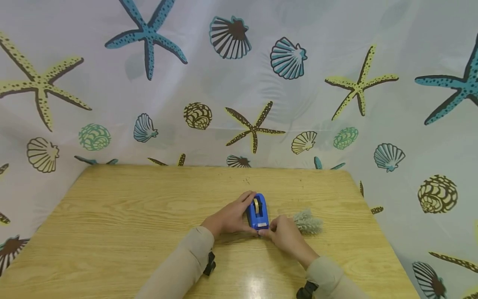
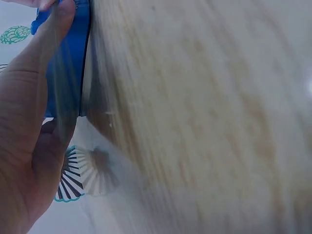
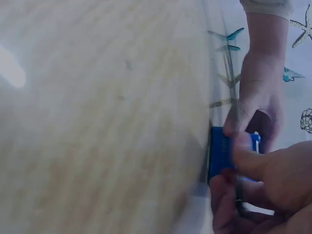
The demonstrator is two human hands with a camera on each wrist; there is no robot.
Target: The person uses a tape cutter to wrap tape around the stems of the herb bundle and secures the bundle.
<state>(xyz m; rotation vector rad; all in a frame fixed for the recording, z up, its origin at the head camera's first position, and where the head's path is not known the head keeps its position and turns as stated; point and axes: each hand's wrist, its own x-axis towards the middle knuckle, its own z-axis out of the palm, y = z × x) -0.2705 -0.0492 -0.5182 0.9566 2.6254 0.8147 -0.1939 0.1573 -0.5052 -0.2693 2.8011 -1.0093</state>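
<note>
A blue tape dispenser (image 1: 264, 216) with a yellowish tape roll (image 1: 256, 206) in it stands on the table. My left hand (image 1: 233, 216) grips it from the left, fingers on the far side and thumb near the front end. In the left wrist view the left thumb (image 2: 53, 29) lies along the blue wall. My right hand (image 1: 287, 234) is at the dispenser's front, its thumb and curled fingers pinching at the cutter end. The right fingers (image 3: 222, 200) look blurred in the right wrist view, and the tape end is hidden there.
Just right of the right hand lies a pale grey-green, fluffy tuft (image 1: 309, 223). The wooden table (image 1: 130, 207) reaches back to a hanging cloth (image 1: 168, 95) printed with starfish and shells, which also closes off both sides.
</note>
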